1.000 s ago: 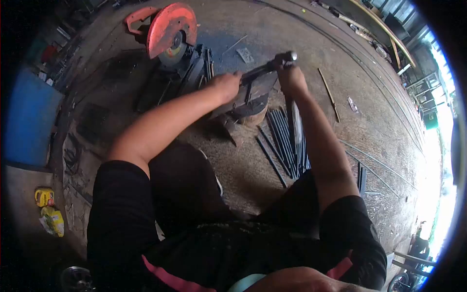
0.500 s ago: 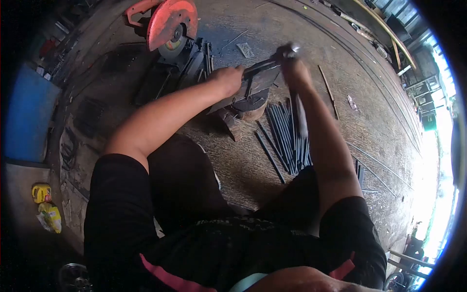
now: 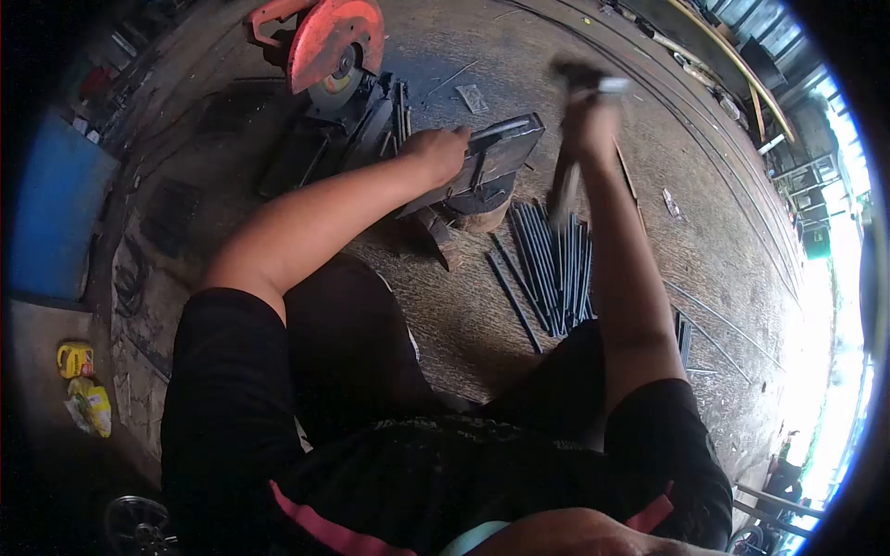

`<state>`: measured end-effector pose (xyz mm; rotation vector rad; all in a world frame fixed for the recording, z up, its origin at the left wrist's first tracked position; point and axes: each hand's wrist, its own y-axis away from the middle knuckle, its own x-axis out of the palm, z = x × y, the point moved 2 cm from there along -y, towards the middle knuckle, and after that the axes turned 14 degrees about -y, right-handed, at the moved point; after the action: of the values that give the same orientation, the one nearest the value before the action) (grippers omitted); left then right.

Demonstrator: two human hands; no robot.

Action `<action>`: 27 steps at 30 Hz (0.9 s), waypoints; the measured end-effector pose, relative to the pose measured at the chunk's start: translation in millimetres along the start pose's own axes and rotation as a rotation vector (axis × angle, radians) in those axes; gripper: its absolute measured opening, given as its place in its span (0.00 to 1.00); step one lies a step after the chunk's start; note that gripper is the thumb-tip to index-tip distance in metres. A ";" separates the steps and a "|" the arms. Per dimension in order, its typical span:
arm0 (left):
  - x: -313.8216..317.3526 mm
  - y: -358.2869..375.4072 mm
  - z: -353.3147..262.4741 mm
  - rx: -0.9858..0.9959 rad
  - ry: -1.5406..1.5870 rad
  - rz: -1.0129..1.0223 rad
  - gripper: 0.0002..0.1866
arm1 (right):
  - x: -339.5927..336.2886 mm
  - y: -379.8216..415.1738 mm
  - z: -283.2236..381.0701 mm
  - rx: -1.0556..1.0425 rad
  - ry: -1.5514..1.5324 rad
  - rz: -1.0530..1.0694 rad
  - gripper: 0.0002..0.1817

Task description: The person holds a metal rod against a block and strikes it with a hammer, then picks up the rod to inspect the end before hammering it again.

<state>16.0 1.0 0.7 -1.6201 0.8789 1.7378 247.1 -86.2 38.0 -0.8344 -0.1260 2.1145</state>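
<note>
My left hand (image 3: pixel 434 156) is closed round one end of a metal rod (image 3: pixel 501 128), which lies along the top of a dark steel block (image 3: pixel 513 156). That block sits on a round wooden stump (image 3: pixel 484 221). To the right, my right hand (image 3: pixel 593 130) grips a hammer (image 3: pixel 564 183), blurred by motion. The hammer's head is raised above and to the right of the block, apart from the rod. Many cut metal rods (image 3: pixel 528 255) lie in a loose bundle on the floor in front of the stump.
A red cut-off saw (image 3: pixel 338 42) stands behind my left hand. Long rods (image 3: pixel 714 320) lie on the floor at right. A blue panel (image 3: pixel 60 213), a yellow container (image 3: pixel 76 360) and a wheel (image 3: pixel 139 526) are at left.
My right hand has lifted the hammer up and to the right, off the end of the block, which is now uncovered. My left hand stays nearly in place on the rod.
</note>
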 end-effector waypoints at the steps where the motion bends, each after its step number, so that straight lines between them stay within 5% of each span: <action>1: 0.0 -3.6 -2.2 -0.001 -0.030 -0.016 0.18 | 29.9 0.9 -39.8 -0.034 0.328 0.203 0.26; 2: 0.7 -6.9 -5.0 0.004 -0.036 -0.035 0.18 | 22.1 18.0 -26.9 0.183 -0.016 0.204 0.30; 5: 9.4 -0.4 -4.4 -0.016 -0.060 -0.078 0.17 | 0.6 19.5 2.2 0.321 -0.180 0.215 0.32; 15: 9.3 -2.2 17.4 0.085 -0.113 -0.268 0.17 | -55.9 10.7 90.2 -0.006 -0.643 -0.065 0.21; 17: 11.4 -3.0 16.6 0.103 -0.117 -0.291 0.17 | -43.2 13.3 80.5 0.038 -0.482 -0.051 0.20; 20: 16.9 -5.3 13.7 0.106 -0.074 -0.130 0.18 | 21.6 1.9 -8.2 -0.035 0.324 0.235 0.24; 22: 24.0 -7.0 13.4 0.106 -0.096 -0.118 0.18 | 18.6 28.1 -11.3 0.291 -0.122 0.228 0.27; 25: 15.2 -2.9 5.0 0.101 -0.096 0.027 0.18 | -7.1 22.0 17.2 0.262 -0.142 0.228 0.28; 27: 13.3 2.1 4.5 0.105 -0.099 0.004 0.18 | -24.7 8.9 38.5 0.065 -0.297 0.065 0.25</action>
<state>10.6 3.2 -12.3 -1.4526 0.9111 1.7296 228.4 -102.8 77.4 -0.4877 -0.1872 2.2808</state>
